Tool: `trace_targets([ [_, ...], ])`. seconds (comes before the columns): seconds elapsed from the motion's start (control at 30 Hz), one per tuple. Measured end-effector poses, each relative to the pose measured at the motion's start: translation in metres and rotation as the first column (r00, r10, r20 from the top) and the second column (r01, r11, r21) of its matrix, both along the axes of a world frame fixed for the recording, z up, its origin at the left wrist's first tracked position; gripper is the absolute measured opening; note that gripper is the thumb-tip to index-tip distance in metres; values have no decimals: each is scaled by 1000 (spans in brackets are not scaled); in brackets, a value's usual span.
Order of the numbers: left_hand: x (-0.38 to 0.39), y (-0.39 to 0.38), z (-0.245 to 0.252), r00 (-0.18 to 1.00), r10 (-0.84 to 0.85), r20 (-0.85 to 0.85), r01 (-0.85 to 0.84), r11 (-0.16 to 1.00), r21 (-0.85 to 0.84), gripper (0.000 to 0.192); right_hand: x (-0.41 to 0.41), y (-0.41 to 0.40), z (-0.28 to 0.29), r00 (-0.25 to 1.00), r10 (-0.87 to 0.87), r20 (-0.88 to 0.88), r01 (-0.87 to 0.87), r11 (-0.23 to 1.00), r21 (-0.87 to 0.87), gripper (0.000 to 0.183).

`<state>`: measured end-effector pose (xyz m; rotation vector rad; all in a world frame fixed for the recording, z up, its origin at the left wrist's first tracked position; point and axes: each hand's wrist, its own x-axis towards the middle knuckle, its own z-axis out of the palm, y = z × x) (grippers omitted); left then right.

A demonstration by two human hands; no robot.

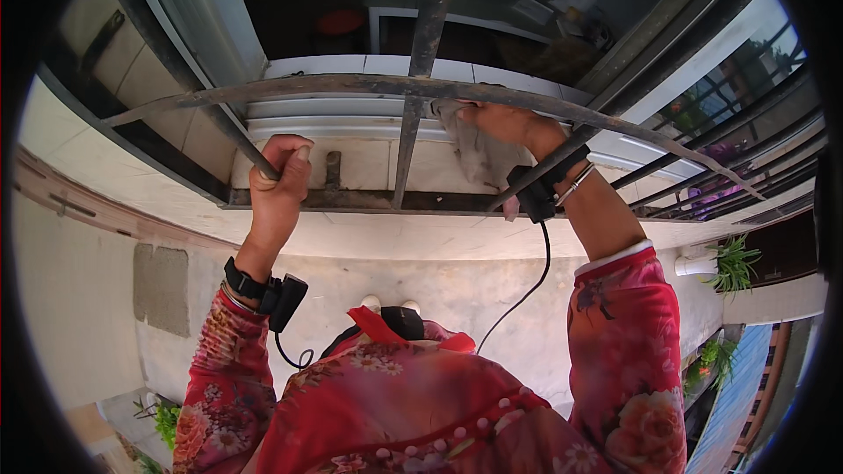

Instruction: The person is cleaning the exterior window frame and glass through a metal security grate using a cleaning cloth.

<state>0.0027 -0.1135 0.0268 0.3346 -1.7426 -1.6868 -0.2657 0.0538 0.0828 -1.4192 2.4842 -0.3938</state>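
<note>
My left hand (283, 168) is closed around a vertical bar of the dark metal window grille (296, 84). Through the grille reaches my right hand (504, 124), holding a greyish cloth (471, 145) against the white window track (329, 126). The cloth hangs down over the tiled sill (421, 168), and part of it drops below the grille's lower rail. A curved crossbar passes just in front of the right hand and partly hides the fingers. Black devices are strapped to both wrists, each with a cable.
Behind the opened window stands a table (461, 18) in a dark room, with a red round stool (339, 21) beside it. A short metal stub (333, 170) sticks out at the sill. Potted plants (731, 263) stand at the right; the concrete floor (461, 289) lies below.
</note>
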Motion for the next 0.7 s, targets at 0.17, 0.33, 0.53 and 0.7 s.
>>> trace_targets([
  [0.17, 0, 1, 0, 1000, 26, 6, -26, 1000, -16, 5, -3, -8, 3, 988, 9, 157, -16, 999, 47, 36],
  [0.33, -4, 1, -1, 999, 27, 35, -27, 1000, 2, 5, -40, 13, -50, 993, -117, 28, 120, 958, -261, 28],
  [0.53, -2, 1, -1, 999, 30, 13, -31, 999, 30, 6, -39, 33, -52, 990, -65, -128, -1, 885, -465, 15],
  [0.7, -1, -1, -4, 1000, 27, 3, -27, 998, 52, 5, -23, -7, -31, 944, 143, 299, -43, 948, -316, 32],
])
